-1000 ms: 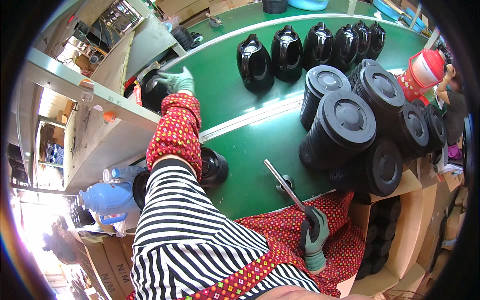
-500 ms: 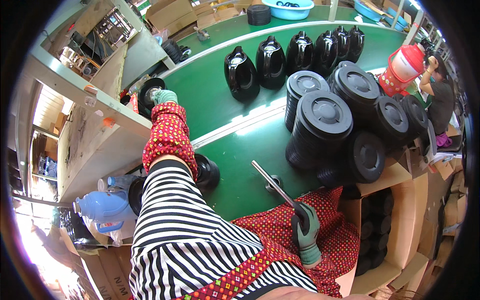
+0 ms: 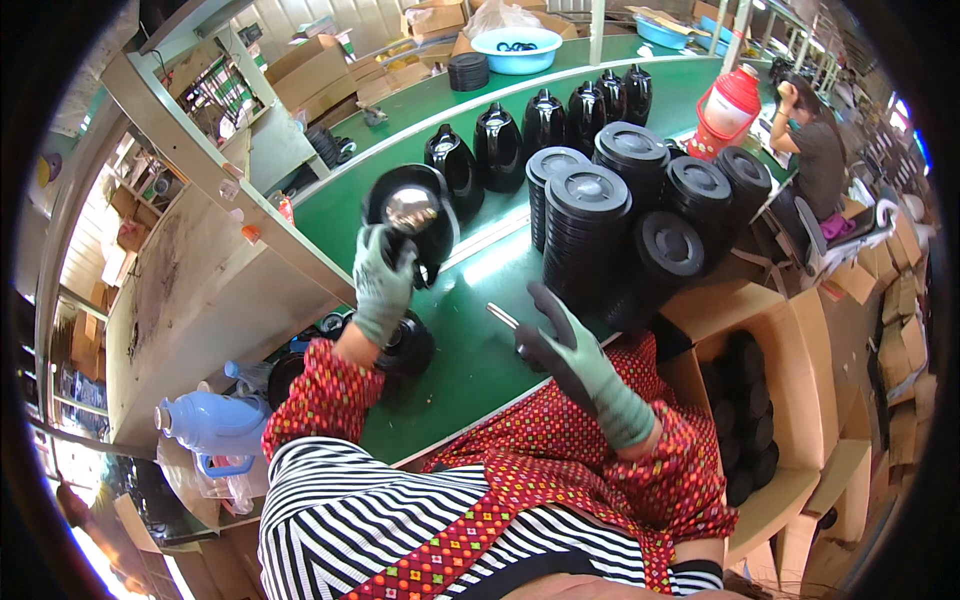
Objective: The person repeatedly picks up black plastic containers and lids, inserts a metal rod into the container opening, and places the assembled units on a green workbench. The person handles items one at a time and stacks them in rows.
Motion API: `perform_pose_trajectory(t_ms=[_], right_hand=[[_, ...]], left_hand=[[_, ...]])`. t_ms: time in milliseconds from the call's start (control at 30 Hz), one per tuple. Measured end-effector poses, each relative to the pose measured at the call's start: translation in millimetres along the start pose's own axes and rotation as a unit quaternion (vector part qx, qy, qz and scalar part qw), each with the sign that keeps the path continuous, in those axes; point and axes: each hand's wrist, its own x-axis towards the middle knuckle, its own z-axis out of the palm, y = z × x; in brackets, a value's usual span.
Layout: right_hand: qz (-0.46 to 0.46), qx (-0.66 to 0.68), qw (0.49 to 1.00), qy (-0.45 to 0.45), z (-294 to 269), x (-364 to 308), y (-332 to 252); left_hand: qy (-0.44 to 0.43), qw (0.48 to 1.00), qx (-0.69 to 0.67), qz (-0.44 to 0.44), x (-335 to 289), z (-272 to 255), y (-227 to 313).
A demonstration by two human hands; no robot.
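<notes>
A glossy black jug body [image 3: 440, 235], much like those in the row behind, is tilted so its round end with a bright centre faces me. It hangs above the green worktop, and my left hand [image 3: 383, 285], in a pale green glove, is closed on its near side. My right hand [image 3: 572, 350], gloved with dark fingers, has its fingers stretched and spread apart. Just past them shows the end of a metal rod [image 3: 503, 316]; the rest of it is hidden behind the hand. Under my left wrist sits a black round part [image 3: 408, 345] on the worktop.
Stacks of black discs [image 3: 588, 195] stand on the right, in front of a row of black jugs [image 3: 497, 148]. An open carton [image 3: 800, 400] of black parts is beside my right arm. A blue kettle-shaped flask [image 3: 210, 425] stands left; a person [image 3: 815, 150] sits far right.
My left hand has come back from the far left with the black jug body. My right hand has risen and its fingers have opened from around the metal rod. The view has shifted.
</notes>
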Motion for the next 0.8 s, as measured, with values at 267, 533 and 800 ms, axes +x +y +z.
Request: perform_pose_trajectory(t_ms=[267, 533, 800], right_hand=[[0.178, 0.286, 0.942, -0.006, -2.7, -22.0, -46.7], [0.096, 0.269, 0.955, 0.082, -77.5, -148.8, 8.5], [0.09, 0.268, 0.947, -0.149, -91.3, -121.1, -79.8]], left_hand=[[-0.231, 0.944, -0.14, 0.192, -83.7, -65.1, 135.8], [-0.31, 0.73, -0.486, -0.368, -108.0, -7.5, 89.2], [-0.669, 0.225, -0.614, -0.353, -155.5, 61.4, 105.5]])
